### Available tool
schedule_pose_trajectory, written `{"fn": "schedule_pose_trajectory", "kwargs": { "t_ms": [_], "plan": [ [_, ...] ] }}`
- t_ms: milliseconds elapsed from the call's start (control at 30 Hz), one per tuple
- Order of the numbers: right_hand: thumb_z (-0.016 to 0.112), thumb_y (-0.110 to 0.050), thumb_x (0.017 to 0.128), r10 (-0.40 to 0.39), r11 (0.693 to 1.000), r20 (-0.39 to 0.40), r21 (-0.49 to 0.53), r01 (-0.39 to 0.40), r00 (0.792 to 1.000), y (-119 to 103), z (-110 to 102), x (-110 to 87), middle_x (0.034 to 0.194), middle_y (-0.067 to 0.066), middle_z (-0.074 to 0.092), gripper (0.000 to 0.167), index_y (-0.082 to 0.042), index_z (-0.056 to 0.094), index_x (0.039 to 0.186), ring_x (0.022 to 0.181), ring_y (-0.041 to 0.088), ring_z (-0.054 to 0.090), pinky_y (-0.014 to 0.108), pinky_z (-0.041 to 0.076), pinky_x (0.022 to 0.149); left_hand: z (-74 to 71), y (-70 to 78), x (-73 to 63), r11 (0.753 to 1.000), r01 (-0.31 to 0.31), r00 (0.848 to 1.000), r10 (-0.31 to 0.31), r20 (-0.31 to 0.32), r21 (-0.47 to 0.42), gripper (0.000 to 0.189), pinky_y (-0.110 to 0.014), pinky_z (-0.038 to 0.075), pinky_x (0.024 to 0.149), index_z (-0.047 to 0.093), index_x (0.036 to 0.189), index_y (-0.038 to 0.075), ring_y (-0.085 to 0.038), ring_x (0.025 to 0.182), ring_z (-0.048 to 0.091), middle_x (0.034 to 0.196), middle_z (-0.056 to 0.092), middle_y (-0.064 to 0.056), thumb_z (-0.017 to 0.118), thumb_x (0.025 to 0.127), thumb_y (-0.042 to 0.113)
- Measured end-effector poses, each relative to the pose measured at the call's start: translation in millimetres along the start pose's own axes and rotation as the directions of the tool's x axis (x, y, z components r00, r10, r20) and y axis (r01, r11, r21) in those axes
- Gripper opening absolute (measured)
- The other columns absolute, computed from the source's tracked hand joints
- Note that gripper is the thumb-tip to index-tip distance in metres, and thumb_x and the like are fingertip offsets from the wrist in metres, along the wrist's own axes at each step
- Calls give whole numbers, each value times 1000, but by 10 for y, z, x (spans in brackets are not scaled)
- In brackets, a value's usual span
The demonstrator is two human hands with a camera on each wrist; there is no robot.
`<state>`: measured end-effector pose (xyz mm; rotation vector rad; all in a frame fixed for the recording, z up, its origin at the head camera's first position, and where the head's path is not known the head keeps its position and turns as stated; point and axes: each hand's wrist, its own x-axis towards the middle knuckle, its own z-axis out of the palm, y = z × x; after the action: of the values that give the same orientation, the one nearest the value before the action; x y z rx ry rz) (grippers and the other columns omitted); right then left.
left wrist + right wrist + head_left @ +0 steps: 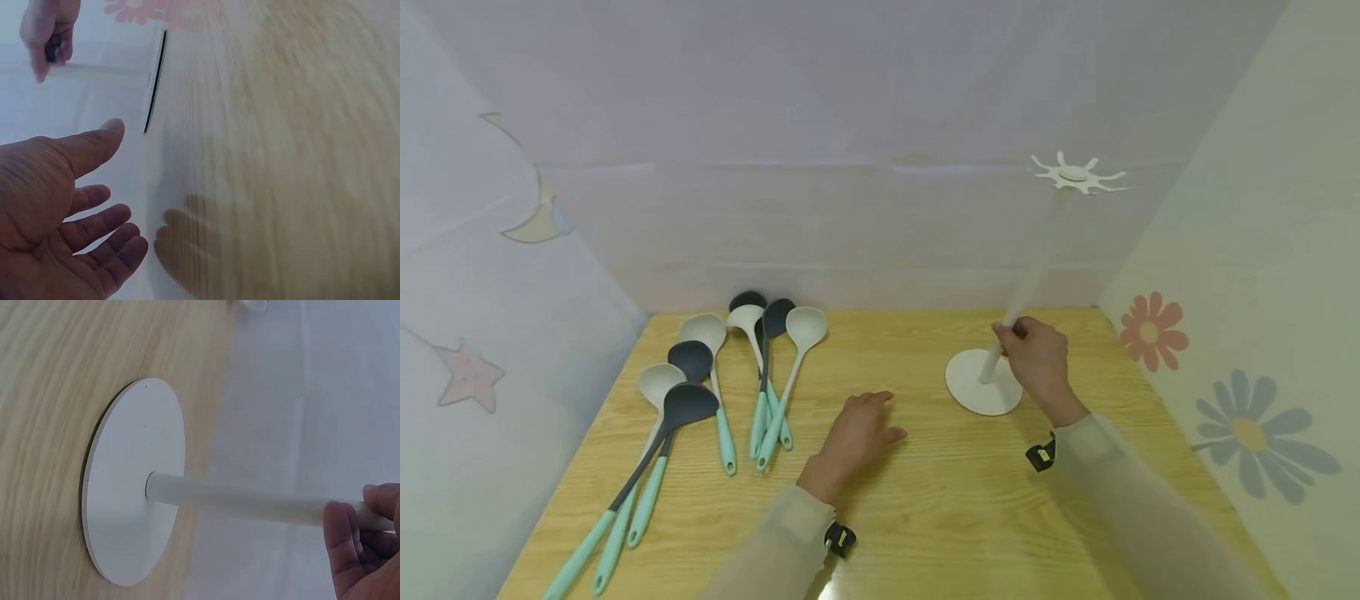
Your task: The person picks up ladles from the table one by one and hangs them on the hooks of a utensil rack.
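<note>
A white stand (970,387) with a round base, a thin upright pole (250,501) and a hook rack (1073,175) with several arms at its top stands on the right side of the table. My right hand (1036,357) grips the pole above the base between thumb and fingers. In the right wrist view, fingers (342,534) curl around the pole. Over the middle of the table hovers my left hand (859,435), its fingers spread loosely and holding nothing. The left wrist view also has this hand (69,212) with nothing in its grasp, its shadow on the wood.
Several ladles with mint-green handles lie on the left of the wooden table (955,517), some with white heads like this white ladle (806,327), others dark like this grey ladle (688,406). Some overlap. Cloth walls (850,233) enclose the table's back and sides.
</note>
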<state>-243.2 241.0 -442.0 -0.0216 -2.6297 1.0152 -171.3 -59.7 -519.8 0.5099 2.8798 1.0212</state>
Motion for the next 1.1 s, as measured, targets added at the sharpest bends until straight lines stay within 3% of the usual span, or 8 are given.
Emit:
{"fn": "schedule_pose_trajectory", "kwargs": {
  "t_ms": [233, 367, 467, 733, 1100],
  "plan": [
    [66, -38, 106, -14, 999, 40, 48, 12, 999, -336, 228, -159, 78, 8, 74, 36, -4, 77, 100, 72, 24, 70, 34, 50, 64, 82, 79, 103, 999, 22, 999, -23, 24, 42, 66, -47, 47, 114, 57, 148, 2, -38, 136, 57, 145, 62, -19, 81, 95, 33],
    [68, -36, 104, -34, 996, 50, 85, 30, 998, -499, 314, -260, 77, 7, 74, 33, -4, 77, 99, 72, 23, 72, 36, 55, 65, 86, 100, 109, 997, 26, 999, -27, 18, 70, 66, -47, 48, 113, 59, 147, 1, -38, 135, 58, 145, 62, -19, 83, 94, 32],
    [70, -35, 104, -57, 993, 57, 107, 50, 997, -585, 371, -348, 77, 5, 74, 32, -4, 78, 99, 72, 20, 74, 36, 58, 66, 88, 104, 95, 996, 21, 1000, -23, 20, 85, 65, -48, 49, 113, 59, 146, 1, -39, 134, 58, 144, 62, -19, 83, 94, 32],
    [73, -34, 102, -85, 987, 60, 144, 76, 995, -769, 504, -566, 73, 1, 72, 30, -7, 77, 92, 66, 17, 66, 33, 52, 60, 113, 139, 23, 996, 19, 999, -22, 26, 90, 71, -47, 52, 108, 58, 145, -1, -39, 127, 60, 140, 64, -20, 87, 90, 32],
    [77, -37, 99, -109, 986, 41, 134, 102, 993, -970, 592, -684, 78, 5, 74, 32, -6, 77, 90, 64, 16, 65, 30, 50, 56, 37, 228, -27, 979, 36, 999, -37, 1, 203, 75, -46, 53, 103, 58, 144, -3, -39, 120, 58, 136, 64, -20, 87, 88, 39]
  ]
}}
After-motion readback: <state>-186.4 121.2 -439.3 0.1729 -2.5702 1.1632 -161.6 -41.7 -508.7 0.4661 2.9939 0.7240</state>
